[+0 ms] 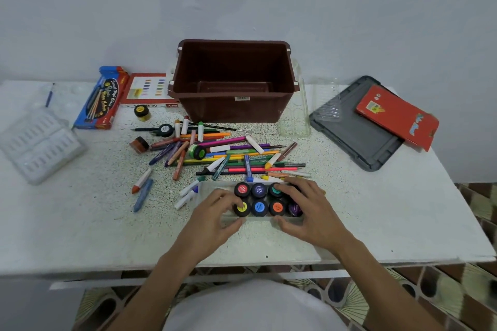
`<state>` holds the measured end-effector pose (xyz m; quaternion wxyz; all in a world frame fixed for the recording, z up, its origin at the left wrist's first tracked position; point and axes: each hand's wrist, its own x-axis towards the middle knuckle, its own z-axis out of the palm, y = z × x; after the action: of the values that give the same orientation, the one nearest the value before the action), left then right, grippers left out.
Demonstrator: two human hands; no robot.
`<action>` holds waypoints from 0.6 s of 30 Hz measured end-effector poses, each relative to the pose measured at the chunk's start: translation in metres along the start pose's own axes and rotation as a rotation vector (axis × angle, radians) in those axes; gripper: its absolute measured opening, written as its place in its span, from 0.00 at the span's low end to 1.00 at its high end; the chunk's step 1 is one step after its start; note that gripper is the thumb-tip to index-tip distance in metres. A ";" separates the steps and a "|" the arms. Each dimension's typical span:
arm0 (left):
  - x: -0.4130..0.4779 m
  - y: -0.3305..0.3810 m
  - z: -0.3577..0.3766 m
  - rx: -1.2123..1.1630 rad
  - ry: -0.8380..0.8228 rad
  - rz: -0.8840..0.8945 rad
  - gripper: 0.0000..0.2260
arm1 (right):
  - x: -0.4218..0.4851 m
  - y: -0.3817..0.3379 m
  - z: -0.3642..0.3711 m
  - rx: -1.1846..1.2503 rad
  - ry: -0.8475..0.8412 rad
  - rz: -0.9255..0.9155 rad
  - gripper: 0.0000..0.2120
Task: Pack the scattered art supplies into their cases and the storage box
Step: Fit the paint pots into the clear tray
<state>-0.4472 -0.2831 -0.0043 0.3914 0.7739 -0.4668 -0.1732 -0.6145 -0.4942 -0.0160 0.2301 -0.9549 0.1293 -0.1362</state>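
in front of the storage box (215,107), left hand (216,213) and right hand (309,212), fingers half curled, grip the paint case (258,220).

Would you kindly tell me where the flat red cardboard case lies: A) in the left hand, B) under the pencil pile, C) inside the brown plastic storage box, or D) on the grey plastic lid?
D: the flat red cardboard case lies partly on the grey plastic lid, overhanging its right edge; the left hand and right hand both hold the clear plastic tray.
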 end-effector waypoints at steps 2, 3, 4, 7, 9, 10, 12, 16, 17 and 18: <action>-0.001 -0.003 0.000 0.019 0.003 0.009 0.11 | 0.000 -0.001 0.000 0.006 0.003 0.001 0.29; -0.001 -0.003 0.000 0.024 -0.002 0.008 0.11 | -0.001 -0.001 0.001 0.007 0.003 0.004 0.29; 0.000 -0.002 -0.001 0.024 -0.005 0.005 0.11 | -0.001 -0.001 0.001 0.008 0.003 0.008 0.29; 0.003 0.003 -0.007 0.042 -0.006 -0.030 0.11 | -0.001 -0.001 0.000 0.008 0.003 0.014 0.29; 0.008 0.004 -0.014 0.087 0.016 -0.047 0.10 | -0.001 -0.001 0.000 0.013 0.005 0.013 0.29; 0.012 0.004 -0.018 0.114 0.038 -0.044 0.09 | -0.001 -0.001 0.000 0.016 0.005 0.013 0.29; 0.025 -0.002 -0.026 0.205 0.130 0.005 0.09 | -0.001 -0.001 0.000 0.018 0.008 0.012 0.29; 0.057 -0.028 -0.045 0.415 0.282 0.046 0.12 | -0.001 -0.002 0.001 0.016 0.009 0.009 0.29; 0.064 -0.036 -0.051 0.485 0.272 0.043 0.15 | -0.001 -0.002 0.001 0.018 0.009 0.010 0.29; 0.071 -0.043 -0.057 0.547 0.243 0.031 0.18 | -0.001 -0.001 0.001 0.020 0.011 0.010 0.29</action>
<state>-0.3499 -0.3077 0.0058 0.2240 0.8585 -0.4575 0.0589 -0.6149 -0.4922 -0.0165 0.2397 -0.9511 0.1340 -0.1414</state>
